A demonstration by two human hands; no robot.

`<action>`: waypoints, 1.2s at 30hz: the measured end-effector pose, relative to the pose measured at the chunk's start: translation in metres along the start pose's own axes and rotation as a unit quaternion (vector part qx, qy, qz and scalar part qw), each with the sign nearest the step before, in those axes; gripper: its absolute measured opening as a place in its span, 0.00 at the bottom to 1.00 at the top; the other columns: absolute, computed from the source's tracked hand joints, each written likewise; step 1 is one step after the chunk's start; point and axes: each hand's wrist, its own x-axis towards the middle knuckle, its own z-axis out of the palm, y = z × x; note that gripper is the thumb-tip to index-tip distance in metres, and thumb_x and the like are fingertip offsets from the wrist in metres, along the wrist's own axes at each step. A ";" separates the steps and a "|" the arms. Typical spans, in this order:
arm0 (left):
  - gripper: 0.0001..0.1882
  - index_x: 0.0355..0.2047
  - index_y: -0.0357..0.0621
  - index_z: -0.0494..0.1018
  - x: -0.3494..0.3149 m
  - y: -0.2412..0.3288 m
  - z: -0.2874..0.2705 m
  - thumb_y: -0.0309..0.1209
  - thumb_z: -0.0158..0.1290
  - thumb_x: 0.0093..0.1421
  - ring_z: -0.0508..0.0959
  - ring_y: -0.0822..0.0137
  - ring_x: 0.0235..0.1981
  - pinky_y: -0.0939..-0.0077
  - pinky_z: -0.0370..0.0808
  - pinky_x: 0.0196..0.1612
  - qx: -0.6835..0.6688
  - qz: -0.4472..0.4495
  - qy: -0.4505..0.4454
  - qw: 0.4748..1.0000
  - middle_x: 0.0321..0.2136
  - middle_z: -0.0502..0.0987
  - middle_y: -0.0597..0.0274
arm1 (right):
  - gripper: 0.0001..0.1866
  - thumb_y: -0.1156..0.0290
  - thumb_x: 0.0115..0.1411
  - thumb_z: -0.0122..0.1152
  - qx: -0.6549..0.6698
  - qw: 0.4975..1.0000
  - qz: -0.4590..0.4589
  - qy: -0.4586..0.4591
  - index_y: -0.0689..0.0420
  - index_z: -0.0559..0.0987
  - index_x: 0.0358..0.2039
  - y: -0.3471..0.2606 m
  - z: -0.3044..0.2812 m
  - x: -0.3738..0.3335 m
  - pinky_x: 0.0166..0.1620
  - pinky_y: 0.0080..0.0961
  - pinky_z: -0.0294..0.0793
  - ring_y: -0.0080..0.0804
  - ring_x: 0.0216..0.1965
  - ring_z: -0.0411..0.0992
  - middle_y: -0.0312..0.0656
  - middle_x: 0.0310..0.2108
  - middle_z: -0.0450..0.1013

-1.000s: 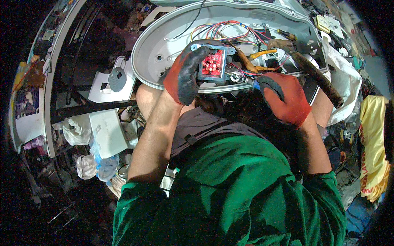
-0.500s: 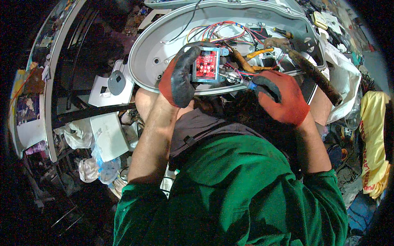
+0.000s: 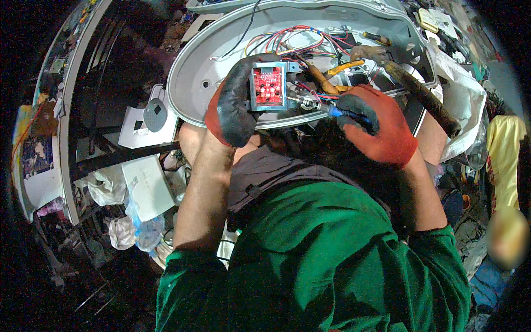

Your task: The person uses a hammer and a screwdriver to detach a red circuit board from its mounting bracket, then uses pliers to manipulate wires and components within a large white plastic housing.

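Note:
My left hand [image 3: 232, 108], in a red and black glove, grips a small red circuit board in a blue frame [image 3: 267, 87] and holds it upright over the open grey housing [image 3: 193, 83]. My right hand [image 3: 379, 124], gloved the same way, is closed on a blue-handled tool [image 3: 340, 112] whose metal tip points left at the board's right edge. Red, blue and yellow wires [image 3: 293, 36] run across the inside of the housing behind the board.
A rusty brown tool [image 3: 423, 94] lies on the housing's right side over white cloth [image 3: 464, 105]. A white box [image 3: 148, 185] and plastic bags [image 3: 135, 229] sit lower left. A yellow cloth [image 3: 506, 149] hangs at the right. Clutter surrounds the seat.
My left hand has turned the circuit board more upright and steadied it. My right hand has moved left, bringing the blue-handled tool's tip up to the board.

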 end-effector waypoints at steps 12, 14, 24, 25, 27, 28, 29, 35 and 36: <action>0.19 0.53 0.40 0.67 -0.001 0.002 0.007 0.27 0.44 0.62 0.76 0.66 0.47 0.73 0.75 0.49 -0.158 -0.049 0.026 0.986 0.46 0.75 0.57 | 0.20 0.69 0.47 0.63 0.026 0.999 0.026 0.000 0.60 0.74 0.42 0.001 0.001 -0.004 0.43 0.40 0.73 0.55 0.38 0.72 0.54 0.36 0.74; 0.22 0.54 0.42 0.67 -0.002 -0.008 -0.002 0.25 0.48 0.58 0.76 0.64 0.47 0.70 0.75 0.49 -0.093 -0.070 0.024 0.993 0.46 0.74 0.58 | 0.21 0.69 0.46 0.63 0.054 0.998 0.008 0.018 0.60 0.74 0.42 0.007 0.004 0.000 0.42 0.40 0.73 0.56 0.38 0.72 0.54 0.37 0.73; 0.27 0.55 0.39 0.65 0.004 0.012 0.005 0.18 0.52 0.53 0.76 0.66 0.45 0.72 0.74 0.51 -0.312 -0.208 0.046 0.926 0.45 0.74 0.56 | 0.23 0.72 0.42 0.66 0.054 0.998 0.024 0.002 0.59 0.73 0.41 0.006 -0.001 0.004 0.44 0.40 0.72 0.56 0.40 0.71 0.53 0.37 0.71; 0.27 0.55 0.40 0.65 0.005 0.014 0.004 0.18 0.53 0.53 0.76 0.67 0.44 0.72 0.74 0.50 -0.304 -0.204 0.038 0.930 0.45 0.75 0.57 | 0.23 0.72 0.42 0.66 0.054 0.998 0.021 0.003 0.60 0.73 0.42 0.007 -0.001 0.004 0.43 0.40 0.72 0.56 0.40 0.71 0.53 0.37 0.71; 0.27 0.56 0.40 0.65 0.005 0.014 0.003 0.18 0.53 0.54 0.76 0.67 0.44 0.72 0.74 0.50 -0.282 -0.205 0.027 0.937 0.44 0.75 0.57 | 0.24 0.71 0.43 0.66 0.064 0.998 0.021 -0.002 0.60 0.73 0.43 0.007 -0.001 0.004 0.42 0.40 0.73 0.56 0.39 0.72 0.53 0.37 0.71; 0.27 0.56 0.40 0.65 0.005 0.014 0.003 0.18 0.53 0.54 0.76 0.68 0.44 0.73 0.74 0.49 -0.268 -0.211 0.025 0.940 0.43 0.75 0.58 | 0.24 0.70 0.44 0.65 0.074 0.997 0.023 -0.007 0.60 0.73 0.43 0.007 -0.001 0.004 0.42 0.40 0.73 0.56 0.39 0.72 0.53 0.38 0.72; 0.27 0.56 0.40 0.65 0.005 0.014 0.002 0.18 0.53 0.54 0.76 0.69 0.43 0.73 0.74 0.49 -0.255 -0.217 0.022 0.942 0.43 0.76 0.58 | 0.24 0.69 0.44 0.65 0.084 0.996 0.025 -0.013 0.60 0.73 0.44 0.007 -0.001 0.003 0.42 0.40 0.73 0.56 0.38 0.72 0.54 0.38 0.72; 0.25 0.55 0.40 0.65 0.006 0.014 0.002 0.18 0.53 0.56 0.76 0.70 0.43 0.73 0.76 0.46 -0.186 -0.208 0.016 0.960 0.43 0.76 0.59 | 0.25 0.66 0.45 0.65 0.000 0.999 0.028 -0.047 0.59 0.73 0.45 0.012 -0.003 -0.001 0.42 0.41 0.73 0.56 0.40 0.72 0.54 0.40 0.72; 0.25 0.55 0.39 0.65 0.006 0.011 0.000 0.18 0.53 0.56 0.76 0.70 0.43 0.73 0.76 0.46 -0.189 -0.219 0.017 0.957 0.43 0.76 0.59 | 0.25 0.66 0.45 0.65 -0.024 0.999 0.013 -0.022 0.59 0.73 0.44 0.009 -0.004 0.000 0.42 0.41 0.73 0.56 0.40 0.72 0.54 0.40 0.71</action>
